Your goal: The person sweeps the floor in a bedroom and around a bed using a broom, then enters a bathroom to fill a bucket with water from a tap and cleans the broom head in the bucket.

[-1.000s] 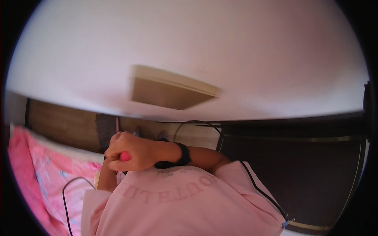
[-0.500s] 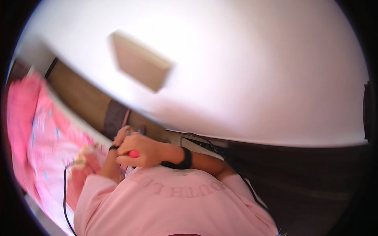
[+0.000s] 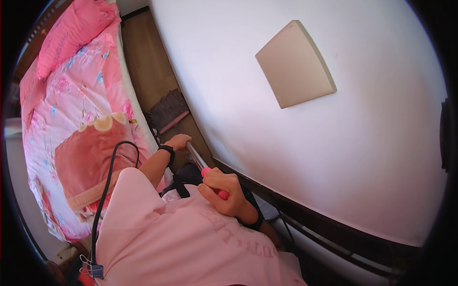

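Both hands' grip, left hand (image 3: 179,141) and right hand (image 3: 224,193), holds the broom handle (image 3: 196,159) (beige square wall panel (image 3: 296,64) above).

I wear a loose pink T-shirt (image 3: 191,243) with short sleeves and darker pink lettering across the chest, a black band on each wrist, and a black cable (image 3: 106,181) running down my front to a small metal clip (image 3: 95,270).

Broom head (image 3: 168,112) rests on brown wooden floor (image 3: 143,62) beside bed (image 3: 71,109).
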Demonstrator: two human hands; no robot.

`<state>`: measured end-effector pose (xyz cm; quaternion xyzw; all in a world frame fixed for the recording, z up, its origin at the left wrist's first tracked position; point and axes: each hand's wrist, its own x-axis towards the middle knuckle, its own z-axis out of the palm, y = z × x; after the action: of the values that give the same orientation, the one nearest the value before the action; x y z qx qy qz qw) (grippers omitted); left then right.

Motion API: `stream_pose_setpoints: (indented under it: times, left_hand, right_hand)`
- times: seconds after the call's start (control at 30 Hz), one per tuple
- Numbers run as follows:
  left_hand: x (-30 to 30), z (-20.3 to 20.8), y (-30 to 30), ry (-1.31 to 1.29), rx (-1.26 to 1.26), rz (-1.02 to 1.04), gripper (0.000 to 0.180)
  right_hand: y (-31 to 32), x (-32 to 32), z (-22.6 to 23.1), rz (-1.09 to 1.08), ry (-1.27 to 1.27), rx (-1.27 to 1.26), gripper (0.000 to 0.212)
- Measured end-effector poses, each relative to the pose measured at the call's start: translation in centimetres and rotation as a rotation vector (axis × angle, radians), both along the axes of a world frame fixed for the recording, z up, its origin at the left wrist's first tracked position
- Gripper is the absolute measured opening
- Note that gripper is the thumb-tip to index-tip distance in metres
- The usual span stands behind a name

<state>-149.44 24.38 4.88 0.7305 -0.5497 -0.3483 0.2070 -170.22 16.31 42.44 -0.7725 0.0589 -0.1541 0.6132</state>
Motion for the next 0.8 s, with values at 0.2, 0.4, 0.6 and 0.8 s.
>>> stream_pose_setpoints:
  times: [0.2,0.4,0.6,0.8]
  left_hand:
    - [-2.7,-1.0,0.6,-0.035,0.11,0.045,0.035]
    - [-10.7,-0.9,0.7,-0.059,0.084,0.105,0.029]
    - [-20.8,-3.4,2.4,-0.104,-0.013,0.256,0.018]
    - [-28.1,-2.2,3.7,-0.049,0.047,0.314,0.023]
  right_hand:
    - [0.3,-3.0,0.1,0.028,-0.019,-0.051,0.02]
    - [-0.2,-10.5,-2.3,0.02,0.029,-0.013,0.017]
    - [-0.1,-20.1,-3.0,0.119,0.049,0.005,0.016]
    - [1.2,-25.7,-1.8,0.203,0.05,-0.024,0.018]
